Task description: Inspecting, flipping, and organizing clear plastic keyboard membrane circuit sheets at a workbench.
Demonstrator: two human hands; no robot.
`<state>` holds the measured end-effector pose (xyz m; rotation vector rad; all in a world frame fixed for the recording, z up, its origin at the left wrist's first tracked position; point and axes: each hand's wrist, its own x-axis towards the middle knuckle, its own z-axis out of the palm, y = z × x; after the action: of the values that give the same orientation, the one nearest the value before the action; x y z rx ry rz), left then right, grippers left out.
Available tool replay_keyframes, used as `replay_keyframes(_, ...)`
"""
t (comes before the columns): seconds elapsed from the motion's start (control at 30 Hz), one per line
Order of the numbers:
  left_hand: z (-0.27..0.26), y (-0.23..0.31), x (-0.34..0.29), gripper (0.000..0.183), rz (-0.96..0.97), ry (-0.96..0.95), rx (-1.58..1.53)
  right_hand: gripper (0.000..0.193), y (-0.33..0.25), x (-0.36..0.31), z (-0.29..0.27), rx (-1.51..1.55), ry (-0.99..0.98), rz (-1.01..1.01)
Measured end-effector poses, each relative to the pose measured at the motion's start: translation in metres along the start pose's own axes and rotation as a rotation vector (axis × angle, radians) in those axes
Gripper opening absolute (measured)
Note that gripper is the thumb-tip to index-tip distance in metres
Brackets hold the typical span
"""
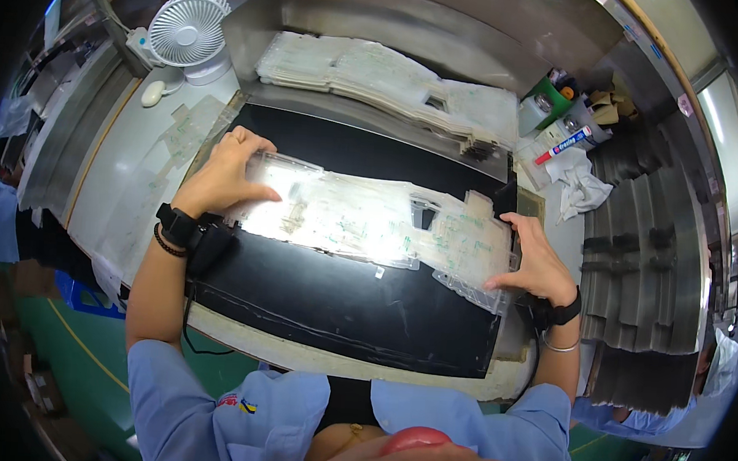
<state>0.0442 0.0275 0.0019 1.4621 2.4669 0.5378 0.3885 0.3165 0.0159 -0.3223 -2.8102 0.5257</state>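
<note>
A stack of thin, clear plastic sheets (361, 217) with an irregular outline, a dark cutout and green markings lies across a black work mat (339, 300). My left hand (229, 171) holds its left end, thumb on top and fingers around the far edge. At the right end, my right hand (536, 258) grips the edge between the thumb, near the lower corner, and the fingers at the upper corner. Bright glare covers the sheets' left and middle parts. A small white scrap (379, 272) sits on the mat just below the sheets.
Behind the mat is a taller pile of similar sheets (386, 84). A white fan (188, 33) and a white mouse (153, 93) stand at the far left. To the right are a marker (564, 146), crumpled tissue (581, 184), a green container (550, 102) and stacked grey trays (642, 256).
</note>
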Motion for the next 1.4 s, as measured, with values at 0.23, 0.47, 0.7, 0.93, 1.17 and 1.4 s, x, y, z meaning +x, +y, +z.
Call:
replay_keyframes(0.23, 0.003, -0.020, 0.007, 0.011, 0.104, 0.274, -0.592, 0.022, 0.025, 0.001, -0.008, 0.497, -0.191, 0.392)
replay_keyframes(0.47, -0.001, -0.035, 0.006, 0.012, -0.156, 0.379, -0.986, 0.018, 0.022, 0.017, 0.023, 0.521, 0.307, 0.330)
replay_keyframes(0.7, 0.003, -0.043, 0.009, 0.015, -0.192, 0.360, -1.064, 0.026, 0.033, 0.009, 0.037, 0.622, 0.309, 0.299)
replay_keyframes(0.93, 0.008, -0.059, 0.013, 0.020, -0.200, 0.316, -1.048, 0.030, 0.026, 0.011, 0.034, 1.068, 0.218, 0.399)
replay_keyframes(1.17, 0.005, -0.061, 0.011, 0.024, -0.190, 0.299, -1.037, 0.031, 0.030, 0.010, 0.035, 0.971, 0.255, 0.385)
replay_keyframes(1.4, 0.003, -0.052, 0.010, 0.030, -0.166, 0.308, -1.041, 0.031, 0.046, 0.005, 0.034, 0.895, 0.384, 0.391)
